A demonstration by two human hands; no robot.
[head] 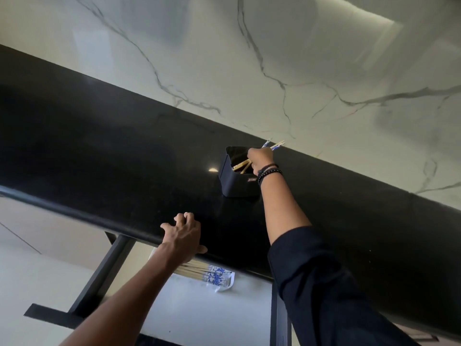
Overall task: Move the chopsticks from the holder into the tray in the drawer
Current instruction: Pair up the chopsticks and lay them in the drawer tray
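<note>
The right hand point(259, 158) has its fingers clamped on slanting chopsticks point(270, 146) above the holder point(237, 181), while the left hand point(183, 236), fingers spread, rests on the tabletop point(124, 158) edge.

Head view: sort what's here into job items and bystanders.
Job: holder; chopsticks gripped by right hand; chopsticks in tray; tray.
Bystanders: black countertop; marble wall; left hand, resting on the counter edge; wrist bracelets.

Small label on the holder point(239, 182) — too blurred to read, no other text
</note>
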